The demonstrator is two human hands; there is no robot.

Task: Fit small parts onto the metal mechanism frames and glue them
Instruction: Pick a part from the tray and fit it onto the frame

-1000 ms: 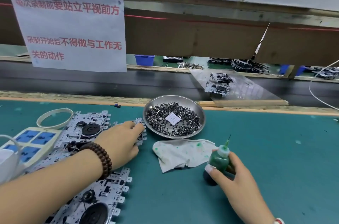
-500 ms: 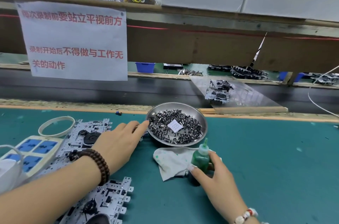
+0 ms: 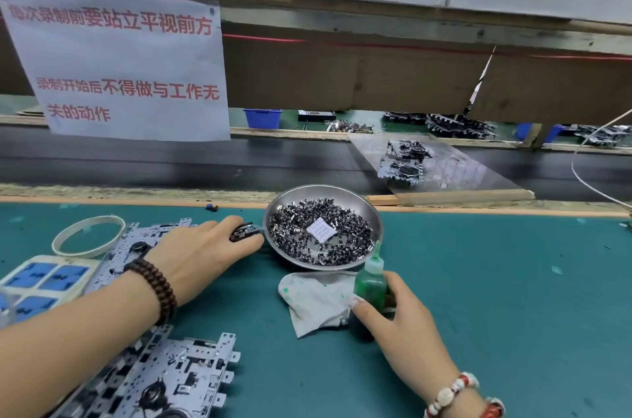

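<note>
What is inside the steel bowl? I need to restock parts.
The steel bowl holds a heap of small dark metal parts with a small white printed packet on top. The heap covers most of the bowl's bottom; the green glue bottle hides its near rim.

Both forearms are bare, with no sleeves in view. The left hand has on its wrist a bracelet of dark brown round wooden beads, wound in about two rows. The right hand has on its wrist a bracelet of mixed beads, white, pale and red ones, of different shapes. The thumbnail of the right hand is long and has a pale, light colour.
</note>
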